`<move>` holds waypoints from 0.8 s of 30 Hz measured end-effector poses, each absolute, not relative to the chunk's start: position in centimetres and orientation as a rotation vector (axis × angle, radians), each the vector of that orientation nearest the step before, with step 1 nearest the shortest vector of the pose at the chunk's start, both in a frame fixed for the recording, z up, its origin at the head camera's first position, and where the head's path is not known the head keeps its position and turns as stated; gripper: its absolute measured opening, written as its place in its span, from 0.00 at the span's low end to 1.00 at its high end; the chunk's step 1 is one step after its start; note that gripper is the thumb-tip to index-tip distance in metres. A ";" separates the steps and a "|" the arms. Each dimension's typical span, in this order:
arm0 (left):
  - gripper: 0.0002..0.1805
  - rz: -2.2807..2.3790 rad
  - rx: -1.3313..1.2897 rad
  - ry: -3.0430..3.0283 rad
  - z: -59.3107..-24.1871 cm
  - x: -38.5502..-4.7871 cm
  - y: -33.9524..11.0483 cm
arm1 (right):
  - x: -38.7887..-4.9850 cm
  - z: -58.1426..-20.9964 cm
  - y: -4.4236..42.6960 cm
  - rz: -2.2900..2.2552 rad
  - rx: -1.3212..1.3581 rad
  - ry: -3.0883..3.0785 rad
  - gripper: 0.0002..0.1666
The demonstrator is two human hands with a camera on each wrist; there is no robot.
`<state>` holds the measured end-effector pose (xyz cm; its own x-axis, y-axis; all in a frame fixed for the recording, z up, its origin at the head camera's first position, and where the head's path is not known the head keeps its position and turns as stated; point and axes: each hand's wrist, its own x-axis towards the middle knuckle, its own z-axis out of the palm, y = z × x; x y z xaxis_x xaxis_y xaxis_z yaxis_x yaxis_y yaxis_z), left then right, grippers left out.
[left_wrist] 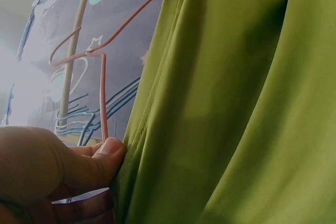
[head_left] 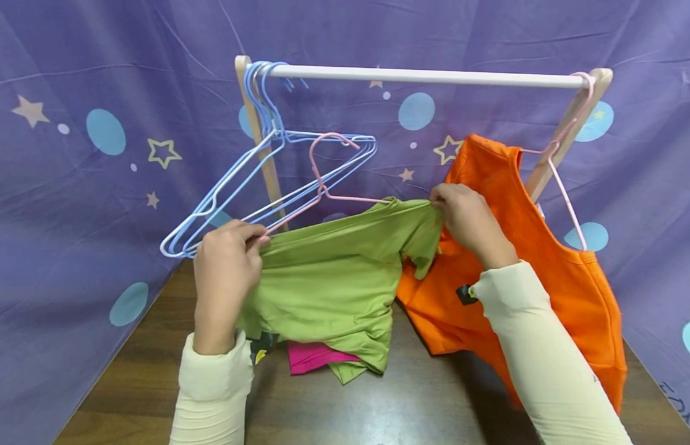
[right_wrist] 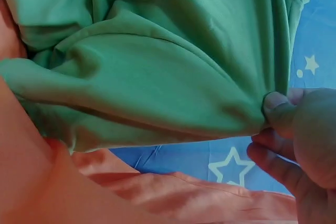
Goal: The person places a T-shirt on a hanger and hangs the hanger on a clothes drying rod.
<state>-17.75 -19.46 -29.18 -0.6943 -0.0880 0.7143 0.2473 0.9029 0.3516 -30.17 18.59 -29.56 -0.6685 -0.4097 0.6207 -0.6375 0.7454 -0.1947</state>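
Observation:
A green short-sleeved T-shirt is stretched sideways between my two hands, its upper edge nearly level. The left hand pinches its left end between thumb and fingers. A pink hanger runs down to that thumb in the left wrist view; its hook stands free above the shirt, and its other arm passes into the cloth near the neck. At the sleeve side, the right hand pinches the shirt's upper corner, in front of an orange sleeveless garment. The hanger's part inside the shirt is hidden.
A white rail on wooden posts stands behind. Several blue and white hangers hang at its left end. The orange garment hangs at its right end on another pink hanger. Magenta cloth lies on the brown table.

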 end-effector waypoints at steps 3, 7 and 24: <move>0.04 -0.573 -0.143 -2.271 -29.1 -17.7 -19.5 | -30.3 -29.6 18.7 0.541 0.753 -2.424 0.08; 0.04 -0.587 -0.186 -2.255 -29.1 -17.6 -19.3 | -30.3 -29.9 18.4 0.619 0.795 -2.410 0.07; 0.04 -0.530 -0.182 -2.222 -29.3 -17.6 -17.5 | -29.0 -31.6 13.8 0.594 1.071 -2.089 0.15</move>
<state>-17.65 -17.53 -29.30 -0.6493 -0.0462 0.7592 0.3016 0.9007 0.3128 -29.02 13.81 -31.55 -0.4093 -0.5066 0.7589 -0.8301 0.5519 -0.0793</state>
